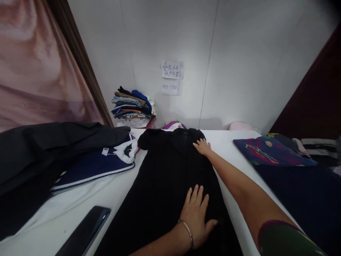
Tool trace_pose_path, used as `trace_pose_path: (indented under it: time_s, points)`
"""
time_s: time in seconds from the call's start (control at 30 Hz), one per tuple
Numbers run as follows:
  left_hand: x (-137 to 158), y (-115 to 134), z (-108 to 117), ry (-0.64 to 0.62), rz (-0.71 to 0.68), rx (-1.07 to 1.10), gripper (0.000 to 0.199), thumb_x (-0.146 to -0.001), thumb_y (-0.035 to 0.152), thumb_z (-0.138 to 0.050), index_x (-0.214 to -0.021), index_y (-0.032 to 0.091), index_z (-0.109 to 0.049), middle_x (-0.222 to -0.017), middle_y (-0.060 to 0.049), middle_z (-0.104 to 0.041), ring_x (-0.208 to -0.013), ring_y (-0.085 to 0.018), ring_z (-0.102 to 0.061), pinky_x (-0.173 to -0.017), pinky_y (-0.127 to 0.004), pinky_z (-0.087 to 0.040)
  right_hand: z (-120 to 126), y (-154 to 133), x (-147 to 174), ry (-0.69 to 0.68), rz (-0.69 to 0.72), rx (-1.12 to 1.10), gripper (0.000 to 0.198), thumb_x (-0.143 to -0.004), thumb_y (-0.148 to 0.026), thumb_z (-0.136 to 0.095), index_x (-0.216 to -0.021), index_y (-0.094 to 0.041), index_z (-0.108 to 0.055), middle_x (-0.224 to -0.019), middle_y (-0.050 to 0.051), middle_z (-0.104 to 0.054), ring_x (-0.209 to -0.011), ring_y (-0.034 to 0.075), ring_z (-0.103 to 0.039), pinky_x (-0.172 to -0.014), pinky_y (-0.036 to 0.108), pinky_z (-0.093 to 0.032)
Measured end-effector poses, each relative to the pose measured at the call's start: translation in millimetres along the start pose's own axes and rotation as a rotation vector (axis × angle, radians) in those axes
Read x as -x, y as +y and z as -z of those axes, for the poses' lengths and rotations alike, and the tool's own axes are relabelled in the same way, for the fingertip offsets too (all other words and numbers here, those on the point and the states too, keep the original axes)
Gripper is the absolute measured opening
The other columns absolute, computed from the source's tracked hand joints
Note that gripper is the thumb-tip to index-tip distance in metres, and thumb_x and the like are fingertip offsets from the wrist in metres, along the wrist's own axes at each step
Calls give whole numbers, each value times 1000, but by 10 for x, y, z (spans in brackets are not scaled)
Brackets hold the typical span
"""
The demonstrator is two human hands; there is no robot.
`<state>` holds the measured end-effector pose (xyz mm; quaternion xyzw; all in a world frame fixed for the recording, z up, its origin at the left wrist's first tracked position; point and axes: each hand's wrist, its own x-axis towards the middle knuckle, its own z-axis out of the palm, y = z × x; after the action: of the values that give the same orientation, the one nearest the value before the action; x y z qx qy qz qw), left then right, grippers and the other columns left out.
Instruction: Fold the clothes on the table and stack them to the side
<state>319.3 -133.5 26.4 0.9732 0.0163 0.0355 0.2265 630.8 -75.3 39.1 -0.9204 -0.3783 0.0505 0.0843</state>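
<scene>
In the head view, the black garment [165, 174] is lying on the counter [231, 145]. The left hand [195, 213] is resting spread open on the garment's near part; the right hand [203, 146] is lying open on its far right edge. Smoothing the garment well probably means one palm is holding lightly while the other is easing creases outward. Beyond the garment, an upper paper [172, 69] is showing handwritten "叠长袖" and more characters; a lower paper [172, 87] is reading "45-50".

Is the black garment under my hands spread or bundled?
Spread lengthwise: the black garment lies flat, running down the white table.
</scene>
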Motion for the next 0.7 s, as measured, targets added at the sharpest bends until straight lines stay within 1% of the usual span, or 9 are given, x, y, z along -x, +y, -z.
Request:
trace_pose_path:
  time_s: [0.1, 0.23, 0.37, 0.43, 0.5, 0.57, 0.63, 0.7]
  points:
    - [-14, -2, -30, 12, -2, -7, 76, -86, 64, -36, -146, 17, -30, -155, -14, -13, -143, -29, 0, -116, -53, -6, -86, -50, 158, -11, 68, 4, 70, -91, -61, -21, -147, -20, -26, -155, 11, -15, -143, 27, -7, -111, 50, -10]
    - [-35, 8, -43, 28, 7, -27, 75, -86, 64, -32, -144, 16, -33, -155, -15, -16, -143, -29, -3, -116, -52, -6, -192, -91, 267, -55, 107, -2, 67, -91, -60, -27, -146, -22, -28, -156, 8, -13, -143, 25, -5, -113, 48, -4]
    - [-43, 16, -29, 31, 21, -42, 76, -86, 65, -32, -143, 16, -35, -155, -14, -17, -143, -29, -5, -116, -52, -7, -112, -166, 310, -90, 88, -36, 66, -92, -56, -31, -146, -19, -29, -156, 11, -14, -143, 26, -7, -112, 49, -5]
    - [-46, 16, -26, 28, 20, -47, 76, -86, 66, -32, -143, 15, -36, -155, -14, -18, -143, -29, -7, -116, -51, -8, -45, -221, 400, -105, 74, -62, 65, -92, -54, -34, -146, -17, -30, -155, 13, -15, -143, 28, -9, -112, 50, -7]
    - [-52, 13, -32, 34, 16, -57, 77, -86, 66, -31, -143, 15, -36, -154, -15, -19, -143, -29, -8, -116, -51, -9, 5, -267, 576, -113, 75, -95, 63, -92, -52, -35, -144, -17, -34, -155, 14, -16, -142, 29, -11, -112, 49, -10]
    - [-62, 9, -43, 47, 16, -73, 77, -86, 67, -30, -142, 16, -37, -154, -14, -20, -143, -29, -9, -116, -52, -9, 26, -281, 842, -115, 99, -130, 60, -93, -51, -36, -142, -17, -39, -154, 13, -19, -142, 28, -13, -112, 46, -14]
    - [-72, 6, -54, 58, 19, -87, 76, -86, 67, -29, -142, 16, -38, -154, -14, -21, -143, -29, -10, -116, -52, -10, 17, -253, 1180, -119, 133, -159, 58, -92, -50, -40, -140, -18, -41, -153, 11, -23, -142, 24, -16, -113, 41, -16]
    - [-79, 5, -61, 65, 20, -92, 76, -85, 67, -30, -141, 16, -39, -153, -14, -22, -143, -29, -11, -116, -51, -10, -22, -191, 1557, -97, 164, -219, 56, -91, -48, -43, -140, -20, -42, -151, 9, -29, -141, 22, -21, -114, 41, -16]
